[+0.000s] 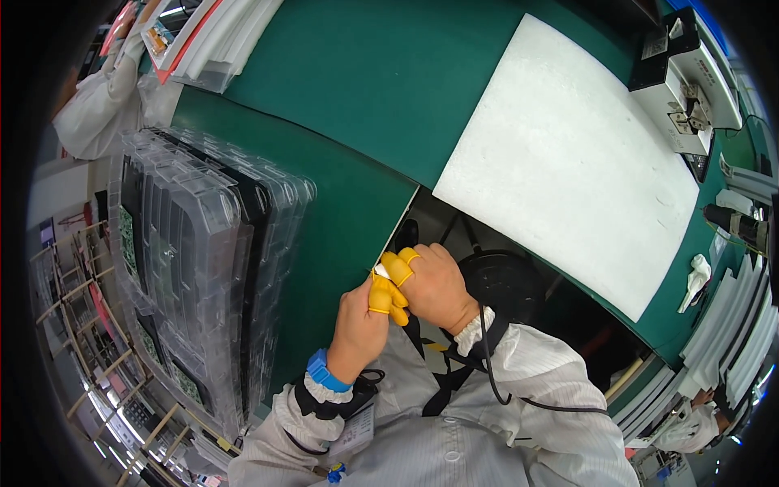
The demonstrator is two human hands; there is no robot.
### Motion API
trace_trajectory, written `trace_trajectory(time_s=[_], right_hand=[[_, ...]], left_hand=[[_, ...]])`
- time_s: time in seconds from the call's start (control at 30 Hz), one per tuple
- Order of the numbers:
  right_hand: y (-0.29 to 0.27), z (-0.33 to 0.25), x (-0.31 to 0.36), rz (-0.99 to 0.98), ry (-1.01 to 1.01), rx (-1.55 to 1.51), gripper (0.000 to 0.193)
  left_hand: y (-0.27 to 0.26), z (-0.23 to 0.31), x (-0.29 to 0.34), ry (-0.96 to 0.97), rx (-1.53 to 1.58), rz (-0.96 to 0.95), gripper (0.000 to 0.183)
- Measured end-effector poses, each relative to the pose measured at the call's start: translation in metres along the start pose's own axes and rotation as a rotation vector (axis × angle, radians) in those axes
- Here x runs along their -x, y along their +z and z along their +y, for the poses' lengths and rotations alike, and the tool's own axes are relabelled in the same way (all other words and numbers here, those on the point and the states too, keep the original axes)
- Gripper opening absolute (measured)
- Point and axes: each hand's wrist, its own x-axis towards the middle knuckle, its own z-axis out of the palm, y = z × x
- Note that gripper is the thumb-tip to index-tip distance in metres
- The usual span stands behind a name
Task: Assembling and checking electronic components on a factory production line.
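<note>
My left hand (pixel 359 329) and my right hand (pixel 435 286) meet in front of my body, beside the edge of the green table. Yellow finger cots (pixel 398 266) cover several fingertips of both. Between the fingertips a small white piece (pixel 382 271) shows, mostly hidden, so its kind is unclear. Both hands are closed in a pinch around it. A blue wrist strap (pixel 326 372) circles my left wrist.
To the left stand stacked clear plastic trays (pixel 199 219) with green circuit boards. A white sheet (pixel 568 162) covers part of the right green table (pixel 357 73). Behind it sits a white-and-black device (pixel 682 89). A black round stool (pixel 501 284) stands in the gap between tables.
</note>
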Motion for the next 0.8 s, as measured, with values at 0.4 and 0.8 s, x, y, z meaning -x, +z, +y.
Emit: trace_trajectory(time_s=[0.4, 0.8], right_hand=[[-0.008, -0.003, -0.003, -0.025, 0.019, 0.014, 0.028], [-0.039, -0.011, 0.001, -0.029, -0.033, 0.164, 0.029]], left_hand=[[-0.002, 0.006, -0.002, -0.003, 0.043, -0.024, 0.024], [-0.010, 0.023, 0.011, 0.113, -0.083, -0.089, 0.012]])
